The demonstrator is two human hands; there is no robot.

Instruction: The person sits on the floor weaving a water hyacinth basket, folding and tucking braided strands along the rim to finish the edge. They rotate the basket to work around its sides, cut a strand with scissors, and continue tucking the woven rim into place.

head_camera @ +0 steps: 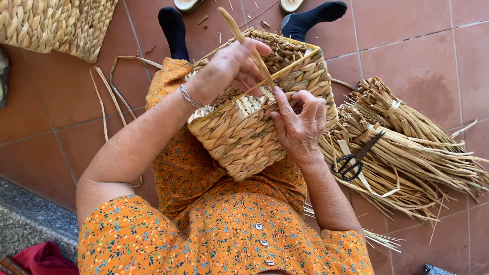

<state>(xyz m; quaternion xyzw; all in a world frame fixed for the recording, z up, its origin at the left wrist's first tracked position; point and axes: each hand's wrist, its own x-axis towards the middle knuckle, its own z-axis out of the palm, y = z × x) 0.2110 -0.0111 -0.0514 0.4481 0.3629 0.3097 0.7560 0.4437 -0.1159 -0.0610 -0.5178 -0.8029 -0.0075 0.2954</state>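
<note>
fingers: left hand pinching tan flat reed strand | right hand gripping rectangular woven straw basket on lap | black scissors on straw bundles

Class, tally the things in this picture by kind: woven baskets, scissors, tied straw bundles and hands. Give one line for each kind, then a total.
Woven baskets: 2 (one on the lap, one at top left)
Scissors: 1
Tied straw bundles: 3, roughly, since they overlap
Hands: 2 (left hand, right hand)
Total: 8
</note>
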